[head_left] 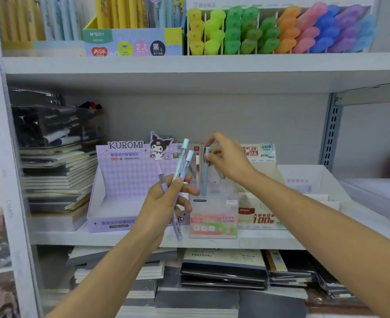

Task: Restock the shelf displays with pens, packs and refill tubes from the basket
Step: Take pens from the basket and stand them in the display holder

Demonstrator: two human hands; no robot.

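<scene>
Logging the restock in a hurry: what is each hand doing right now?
Left hand: grips three refill tubes, two teal-capped, one purple.
Right hand: pinches a blue refill tube, lower end inside the clear display box.

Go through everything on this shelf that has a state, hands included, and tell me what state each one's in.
Left-hand grip: holds three refill tubes.
Three refill tubes: tilted, fanned upward, off the shelf.
Right-hand grip: pinches the blue tube near its top.
Blue tube: upright, lower end inside the clear holder.
Clear holder: upright on the shelf, mostly unfilled.
Kuromi display box: open-fronted, no tubes visible inside.
</scene>
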